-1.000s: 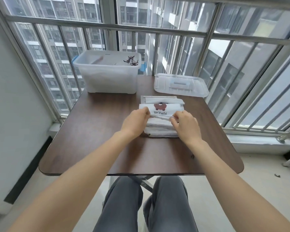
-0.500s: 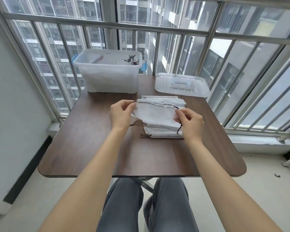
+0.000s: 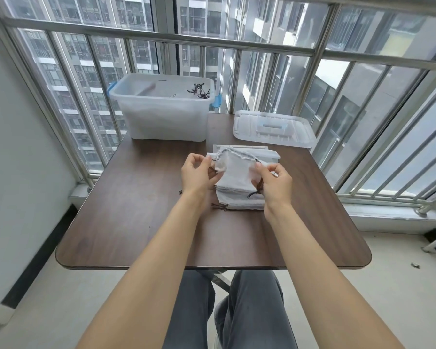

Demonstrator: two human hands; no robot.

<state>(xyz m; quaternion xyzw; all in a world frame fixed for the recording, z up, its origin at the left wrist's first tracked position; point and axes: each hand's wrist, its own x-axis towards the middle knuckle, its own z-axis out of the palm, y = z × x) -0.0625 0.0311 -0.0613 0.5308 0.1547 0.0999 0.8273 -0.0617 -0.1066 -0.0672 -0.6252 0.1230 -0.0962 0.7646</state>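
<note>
A white drawstring cloth bag (image 3: pixel 237 166) is lifted off a stack of similar white bags (image 3: pixel 239 199) in the middle of the brown table (image 3: pixel 141 222). My left hand (image 3: pixel 196 172) pinches the bag's left rim and my right hand (image 3: pixel 275 181) pinches its right rim, so its mouth stands open between them. Dark brown cords hang from the bag and stick out of the stack's near left corner. Flat white packets (image 3: pixel 267 153) lie just behind the stack, partly hidden by the bag.
A clear plastic bin (image 3: pixel 161 109) with blue latches stands at the table's far left, with dark cords inside. Its clear lid (image 3: pixel 273 128) lies flat at the far right. A metal railing and windows run behind and to the right. My knees sit below the near edge.
One second ago both hands rested on the stack with a printed bag on top. They have lifted the top bag, turned it plain side up and pulled its mouth open.
</note>
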